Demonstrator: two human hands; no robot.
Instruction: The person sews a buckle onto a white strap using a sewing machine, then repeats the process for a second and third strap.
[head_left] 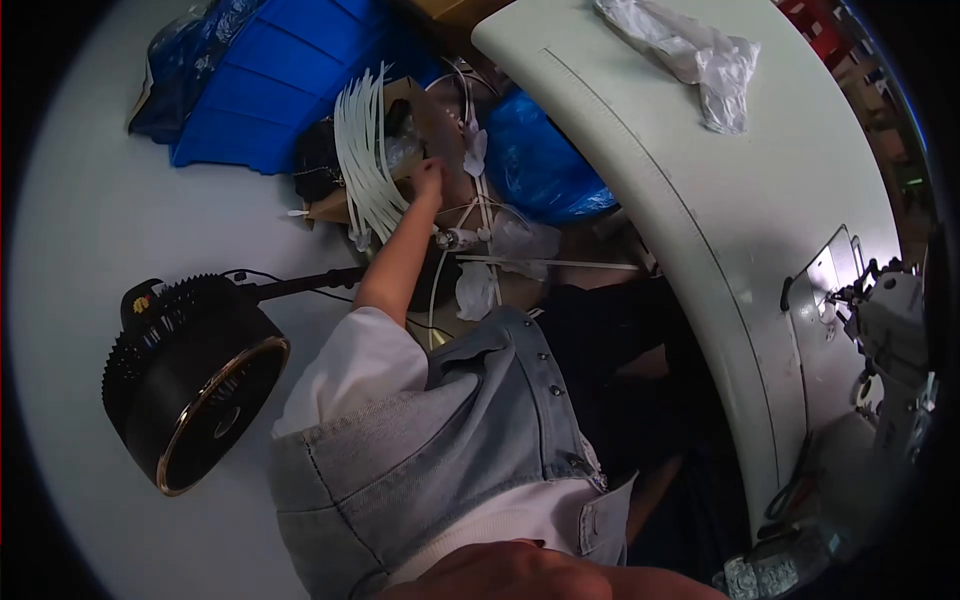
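My left hand [427,180] is stretched out over an open cardboard box [440,135] on the floor. Its fingers are curled closed, and whatever is in them is too small or hidden to make out. Right beside it, a bundle of long pale plastic strips [362,165] hangs over the box's side. Clear plastic bags [403,150] lie inside the box. Below the hand are a white cylindrical piece [455,239] and crumpled plastic bags [477,292]. My right hand is out of view.
A black fan [190,385] stands at the left. Behind the box are a large blue bin [250,85] and a blue plastic bag [545,155]. A white worktable [640,190] curves along the right, bearing a crumpled plastic bag [700,60] and a sewing machine [890,310].
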